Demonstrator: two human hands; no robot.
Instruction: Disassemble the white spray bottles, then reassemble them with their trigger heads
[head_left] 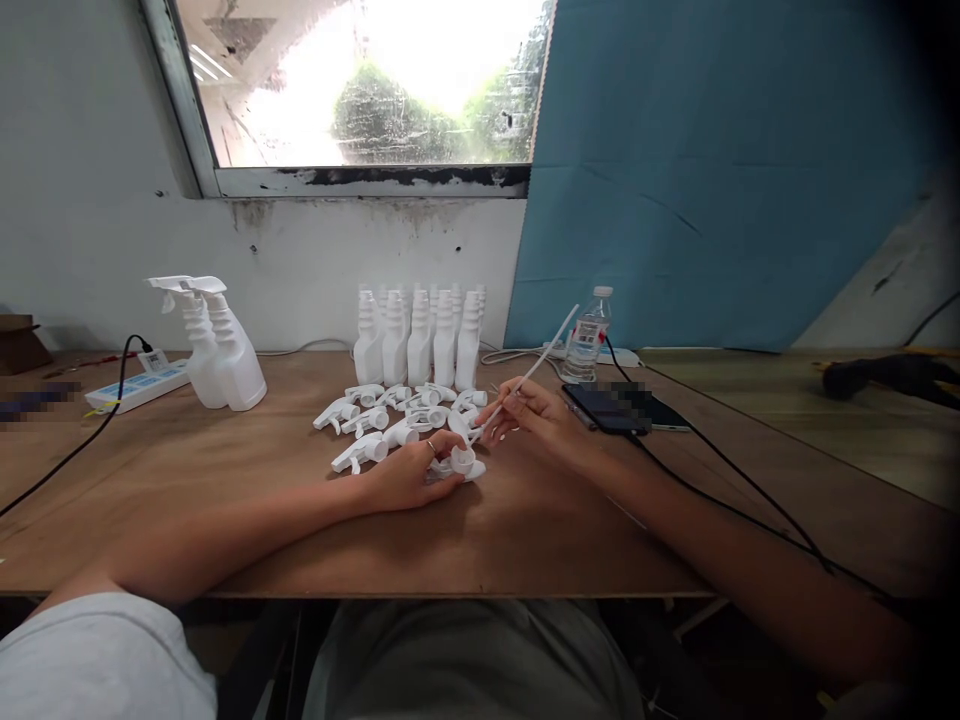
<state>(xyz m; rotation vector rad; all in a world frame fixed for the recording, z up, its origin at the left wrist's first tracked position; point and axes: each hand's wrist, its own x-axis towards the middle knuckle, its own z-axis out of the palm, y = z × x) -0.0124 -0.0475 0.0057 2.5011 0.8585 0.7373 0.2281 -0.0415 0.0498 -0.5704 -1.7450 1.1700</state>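
My left hand (420,474) is closed on a white spray head (463,461), its round collar facing up near the table's front. Just to the right, my right hand (529,412) pinches a thin white tube (551,345), which slants from upper right down to the spray head's collar. Whether the tube's lower end is inside the collar is too small to tell. Several more white spray heads (365,420) lie beyond my left hand. Behind them, white bottles (418,345) without heads stand upright in rows.
Two white bottles with spray heads (236,355) stand at the left beside a power strip (142,388). At the right are a clear water bottle (587,345), a dark phone (604,408) and black cables (720,510) across the wooden table (450,560).
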